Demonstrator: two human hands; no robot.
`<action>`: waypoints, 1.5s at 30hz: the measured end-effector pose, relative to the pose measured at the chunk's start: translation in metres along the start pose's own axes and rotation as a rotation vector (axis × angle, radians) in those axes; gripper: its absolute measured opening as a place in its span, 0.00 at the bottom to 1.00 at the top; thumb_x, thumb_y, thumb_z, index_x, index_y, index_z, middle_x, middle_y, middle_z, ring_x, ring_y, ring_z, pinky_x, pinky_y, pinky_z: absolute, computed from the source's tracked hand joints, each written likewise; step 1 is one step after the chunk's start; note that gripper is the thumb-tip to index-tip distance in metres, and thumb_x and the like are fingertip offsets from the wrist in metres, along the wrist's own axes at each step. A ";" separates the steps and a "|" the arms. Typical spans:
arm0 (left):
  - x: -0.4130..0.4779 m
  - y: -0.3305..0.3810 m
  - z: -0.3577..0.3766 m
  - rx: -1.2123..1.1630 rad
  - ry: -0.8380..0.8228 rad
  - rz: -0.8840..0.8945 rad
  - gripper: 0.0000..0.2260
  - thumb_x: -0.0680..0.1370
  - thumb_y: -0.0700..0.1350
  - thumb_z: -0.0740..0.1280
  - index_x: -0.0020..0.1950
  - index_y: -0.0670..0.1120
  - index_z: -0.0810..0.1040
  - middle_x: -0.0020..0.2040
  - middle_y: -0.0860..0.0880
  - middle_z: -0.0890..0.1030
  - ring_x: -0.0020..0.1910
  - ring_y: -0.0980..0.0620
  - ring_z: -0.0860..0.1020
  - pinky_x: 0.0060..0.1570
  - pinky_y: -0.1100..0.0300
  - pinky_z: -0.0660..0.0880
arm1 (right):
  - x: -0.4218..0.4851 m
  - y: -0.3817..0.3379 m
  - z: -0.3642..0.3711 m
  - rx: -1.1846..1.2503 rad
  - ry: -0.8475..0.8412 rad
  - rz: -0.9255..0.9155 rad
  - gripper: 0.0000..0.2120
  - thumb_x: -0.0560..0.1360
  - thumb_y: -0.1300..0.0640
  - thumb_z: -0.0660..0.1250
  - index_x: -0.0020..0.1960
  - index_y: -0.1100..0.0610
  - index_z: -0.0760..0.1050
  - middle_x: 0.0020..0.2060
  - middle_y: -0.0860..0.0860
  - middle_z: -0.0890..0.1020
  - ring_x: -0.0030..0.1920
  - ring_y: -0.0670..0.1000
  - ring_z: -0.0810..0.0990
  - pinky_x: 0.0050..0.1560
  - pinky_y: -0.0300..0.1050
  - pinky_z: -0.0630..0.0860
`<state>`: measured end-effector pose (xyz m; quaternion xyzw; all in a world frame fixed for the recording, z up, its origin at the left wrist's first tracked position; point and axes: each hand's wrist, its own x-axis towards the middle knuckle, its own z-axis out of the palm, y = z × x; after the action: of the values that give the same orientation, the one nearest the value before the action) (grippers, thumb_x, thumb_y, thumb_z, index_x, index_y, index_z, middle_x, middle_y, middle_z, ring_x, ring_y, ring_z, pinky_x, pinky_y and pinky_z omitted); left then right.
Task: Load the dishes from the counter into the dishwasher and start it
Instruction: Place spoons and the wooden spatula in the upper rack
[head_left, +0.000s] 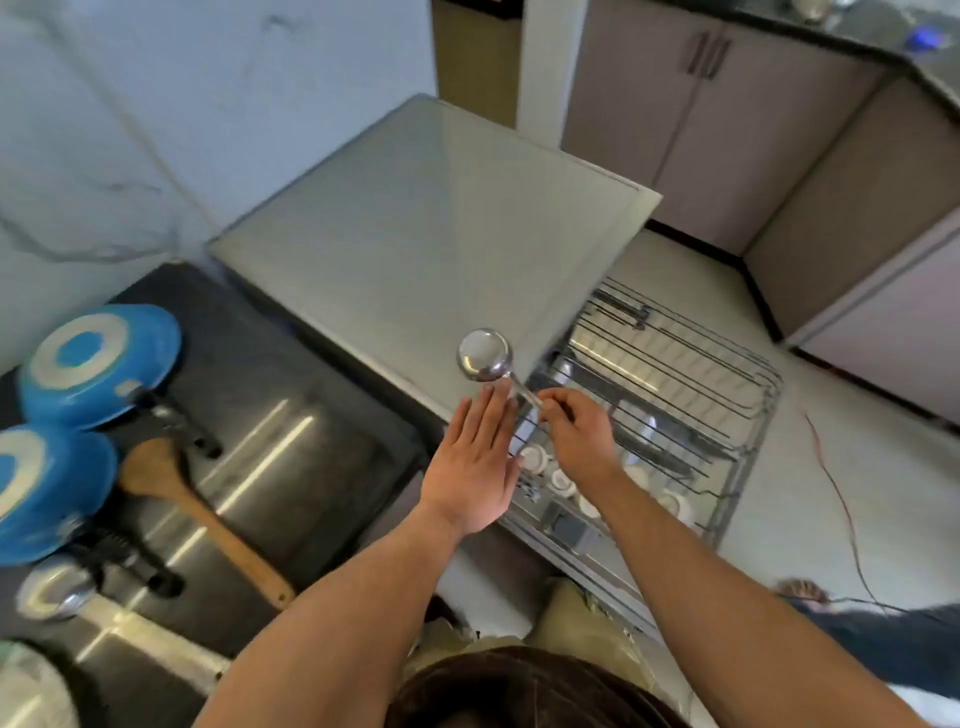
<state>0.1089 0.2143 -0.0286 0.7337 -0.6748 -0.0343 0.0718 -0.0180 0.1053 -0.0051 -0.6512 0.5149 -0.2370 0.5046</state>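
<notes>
A steel ladle (484, 355) hovers over the corner of the dishwasher top (415, 234), bowl up and away from me. My right hand (574, 431) pinches its handle above the pulled-out wire rack (675, 374). My left hand (475, 462) lies flat with straight fingers, its fingertips touching the ladle just below the bowl. White cups (535, 460) sit in the rack under my hands. On the dark counter at the left lie two blue pans (98, 358) upside down, a wooden spatula (197, 514) and a steel ladle (52, 592).
A marbled wall rises behind the counter. Grey cabinets (701, 119) line the far right. A red cable (831, 478) runs across the light floor, and another person's hand and sleeve (810, 592) show at the lower right. A patterned plate (26, 686) sits at the bottom left.
</notes>
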 end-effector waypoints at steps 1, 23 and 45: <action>0.015 0.014 0.007 0.001 -0.034 0.040 0.30 0.84 0.55 0.52 0.81 0.40 0.52 0.83 0.42 0.45 0.82 0.44 0.43 0.80 0.45 0.47 | 0.004 0.015 -0.023 0.030 0.051 0.026 0.07 0.82 0.61 0.63 0.52 0.53 0.79 0.37 0.44 0.80 0.34 0.39 0.76 0.36 0.33 0.72; 0.147 0.142 0.226 -0.002 -0.783 0.179 0.29 0.85 0.54 0.44 0.81 0.42 0.37 0.81 0.43 0.35 0.80 0.45 0.35 0.79 0.47 0.41 | 0.251 0.297 -0.222 -0.058 0.265 0.682 0.18 0.77 0.67 0.59 0.55 0.49 0.81 0.48 0.55 0.84 0.39 0.53 0.81 0.37 0.44 0.78; 0.133 0.114 0.240 0.054 -0.708 0.072 0.32 0.84 0.58 0.45 0.81 0.40 0.43 0.81 0.40 0.40 0.81 0.44 0.39 0.80 0.47 0.44 | 0.297 0.328 -0.252 -0.384 0.015 0.650 0.25 0.78 0.68 0.61 0.74 0.59 0.69 0.77 0.56 0.58 0.73 0.59 0.67 0.69 0.49 0.72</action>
<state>-0.0269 0.0593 -0.2418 0.6535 -0.6840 -0.2662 -0.1848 -0.2620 -0.2560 -0.2679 -0.5349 0.7334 0.0316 0.4182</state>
